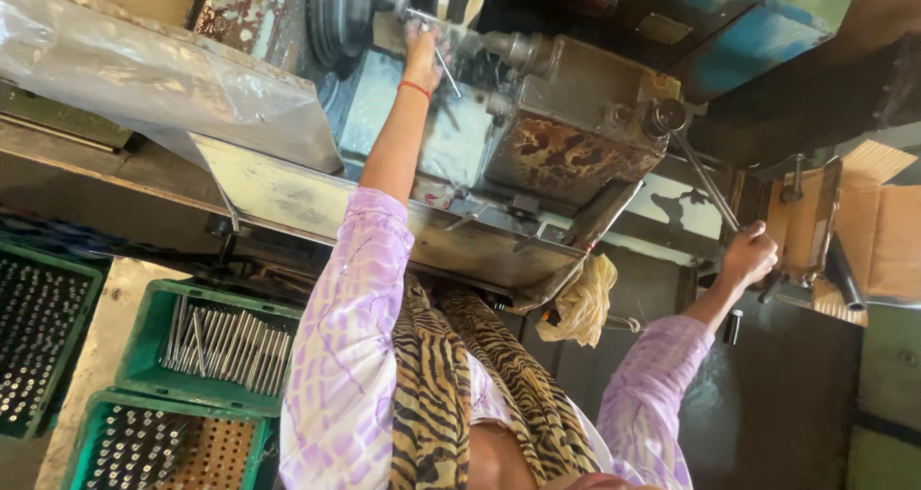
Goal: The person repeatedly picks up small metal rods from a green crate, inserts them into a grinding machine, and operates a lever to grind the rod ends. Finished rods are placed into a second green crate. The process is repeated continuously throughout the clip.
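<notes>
While the big rust-stained grey metal machine (pixel 566 135) fills the far middle of the scene, the person leans over it with both arms out in lilac patterned sleeves. On the right, the right hand (pixel 746 256) has its fingers closed around the end of a long thin steel lever (pixel 705 178) that slants up to a dark round knob; stiff and fixed at its pivot, the lever looks best gripped out at its free end, as it is now. Farther off, the left hand (pixel 422 54), a red band at its wrist, is closed on a slim shiny metal rod (pixel 446 70) just beside the spindle; the rod appears light, rigid and probably slick, so a firm pinch near its middle would suit. Near left, green plastic crates (pixel 144 341) hold many similar rods.
</notes>
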The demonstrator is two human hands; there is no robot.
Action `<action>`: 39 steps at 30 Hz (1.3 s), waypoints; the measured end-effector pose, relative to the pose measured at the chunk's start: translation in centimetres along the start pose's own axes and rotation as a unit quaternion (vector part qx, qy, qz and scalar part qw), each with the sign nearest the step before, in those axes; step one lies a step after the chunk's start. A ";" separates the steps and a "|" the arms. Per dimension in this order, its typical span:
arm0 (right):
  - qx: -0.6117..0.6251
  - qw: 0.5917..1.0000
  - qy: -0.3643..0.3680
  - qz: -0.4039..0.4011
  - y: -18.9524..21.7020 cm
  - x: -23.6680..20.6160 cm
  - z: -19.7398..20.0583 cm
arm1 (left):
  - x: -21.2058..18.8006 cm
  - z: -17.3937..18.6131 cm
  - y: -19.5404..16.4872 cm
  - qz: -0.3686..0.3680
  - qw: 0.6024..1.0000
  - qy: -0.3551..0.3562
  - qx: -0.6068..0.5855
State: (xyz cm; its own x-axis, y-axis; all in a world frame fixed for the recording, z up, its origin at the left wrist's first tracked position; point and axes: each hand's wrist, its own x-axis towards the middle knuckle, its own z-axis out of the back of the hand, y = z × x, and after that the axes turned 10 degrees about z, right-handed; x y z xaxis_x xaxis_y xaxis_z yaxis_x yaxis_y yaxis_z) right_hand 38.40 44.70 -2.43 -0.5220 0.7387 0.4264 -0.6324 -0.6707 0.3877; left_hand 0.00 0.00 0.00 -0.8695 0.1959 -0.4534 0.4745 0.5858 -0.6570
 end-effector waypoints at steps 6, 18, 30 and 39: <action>-0.020 1.000 -0.015 0.014 0.3 0.4 0.1 | 0.5 0.0 -0.2 0.032 0.999 -0.011 -0.023; 0.014 0.997 -0.068 0.030 0.5 2.9 -1.2 | 2.4 -3.7 0.8 -0.012 0.997 0.043 -0.056; 0.018 0.997 -0.075 0.030 0.1 3.4 -1.2 | 2.8 -3.2 1.0 -0.008 0.996 0.022 -0.089; -0.002 0.995 -0.088 0.036 0.4 3.4 -1.3 | 2.8 -2.0 0.4 0.016 0.997 -0.029 -0.067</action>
State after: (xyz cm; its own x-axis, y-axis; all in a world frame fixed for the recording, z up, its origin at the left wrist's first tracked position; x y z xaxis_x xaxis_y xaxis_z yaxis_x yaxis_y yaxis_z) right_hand 35.57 47.07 -1.90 -0.4575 0.6659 0.5892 -0.5995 -0.7204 0.3487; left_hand -2.55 2.36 -0.36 -0.8431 0.1732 -0.5090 0.4759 0.6812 -0.5564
